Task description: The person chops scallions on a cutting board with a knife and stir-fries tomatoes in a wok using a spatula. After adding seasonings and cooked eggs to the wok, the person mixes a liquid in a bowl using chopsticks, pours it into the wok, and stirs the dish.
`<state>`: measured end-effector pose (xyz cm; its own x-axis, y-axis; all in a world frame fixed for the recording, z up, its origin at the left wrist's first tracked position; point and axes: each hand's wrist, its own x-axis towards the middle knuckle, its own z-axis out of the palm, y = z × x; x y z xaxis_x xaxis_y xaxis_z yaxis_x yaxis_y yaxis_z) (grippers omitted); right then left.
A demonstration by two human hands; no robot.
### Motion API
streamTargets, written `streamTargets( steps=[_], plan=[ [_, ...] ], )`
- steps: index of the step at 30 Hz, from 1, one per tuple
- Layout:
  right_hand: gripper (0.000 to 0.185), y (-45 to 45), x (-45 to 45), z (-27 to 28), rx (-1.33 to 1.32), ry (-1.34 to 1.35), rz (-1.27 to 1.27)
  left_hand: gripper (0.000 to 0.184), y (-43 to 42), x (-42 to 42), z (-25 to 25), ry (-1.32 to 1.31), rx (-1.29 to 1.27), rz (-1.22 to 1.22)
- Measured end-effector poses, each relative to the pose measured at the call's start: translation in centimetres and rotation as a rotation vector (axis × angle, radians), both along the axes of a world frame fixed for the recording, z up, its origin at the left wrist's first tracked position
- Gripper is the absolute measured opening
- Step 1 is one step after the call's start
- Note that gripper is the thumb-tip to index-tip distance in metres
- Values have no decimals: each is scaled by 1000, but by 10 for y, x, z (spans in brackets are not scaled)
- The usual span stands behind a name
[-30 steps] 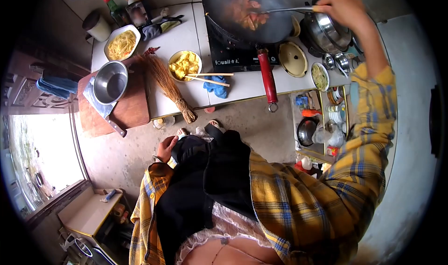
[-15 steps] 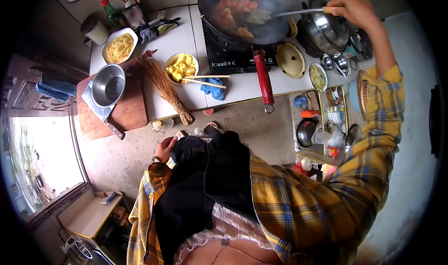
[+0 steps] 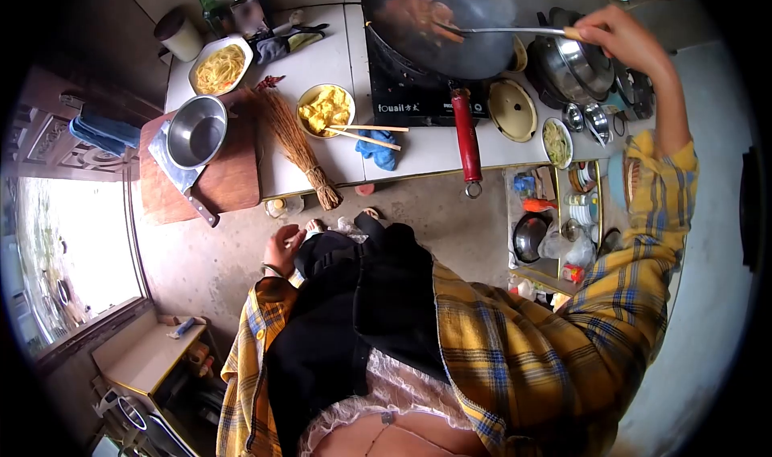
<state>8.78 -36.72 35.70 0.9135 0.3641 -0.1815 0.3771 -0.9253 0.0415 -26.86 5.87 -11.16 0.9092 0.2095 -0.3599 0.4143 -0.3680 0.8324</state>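
Steel shaft, pale grip: we have the spatula (image 3: pixel 515 30) reaching in over the dark wok (image 3: pixel 482 26), its far end down among the reddish-brown pieces of food (image 3: pixel 414 14), with steam rising around them. Our right hand (image 3: pixel 623 39) is gripping the end of it from the right side, fingers curled together and pinching the grip against the thumb.

The wok sits on the black stove (image 3: pixel 418 109), and its red handle (image 3: pixel 466 135) points back towards us over the counter edge. Our left hand (image 3: pixel 281 249) hangs low beside our dark clothes, fingers loosely bent and slightly apart, holding nothing.

Right of the handle we see a cream lid (image 3: pixel 511 109), then a small dish (image 3: pixel 566 153) of pale green shreds, with a shiny pot (image 3: pixel 575 67) behind them.

Over on the left, two chopsticks (image 3: pixel 370 128) lean on a bowl (image 3: pixel 301 124) of yellow food, just beside a blue cloth (image 3: pixel 378 153). Next comes a straw brush (image 3: pixel 293 147), then a wooden board (image 3: pixel 237 175) carrying a metal bowl (image 3: pixel 197 133) and a knife (image 3: pixel 181 170). Behind the board, there's a white plate (image 3: pixel 244 51) of yellow strands.
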Motion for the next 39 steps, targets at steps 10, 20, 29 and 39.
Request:
streamTargets(
  steps=[10,20,29,39],
  plan=[
    [26,-1,-82,-43,-180,-283,-93,16,-16,226,154,-1007,701,15],
    [25,-14,-102,-52,-141,-247,-149,18,-73,375,146,-899,773,120],
    [25,-24,-100,-56,-91,-253,-165,12,-82,388,147,-934,785,12],
    [27,-26,-97,-57,-82,-244,-186,8,-84,389,147,-952,830,23]
  ],
)
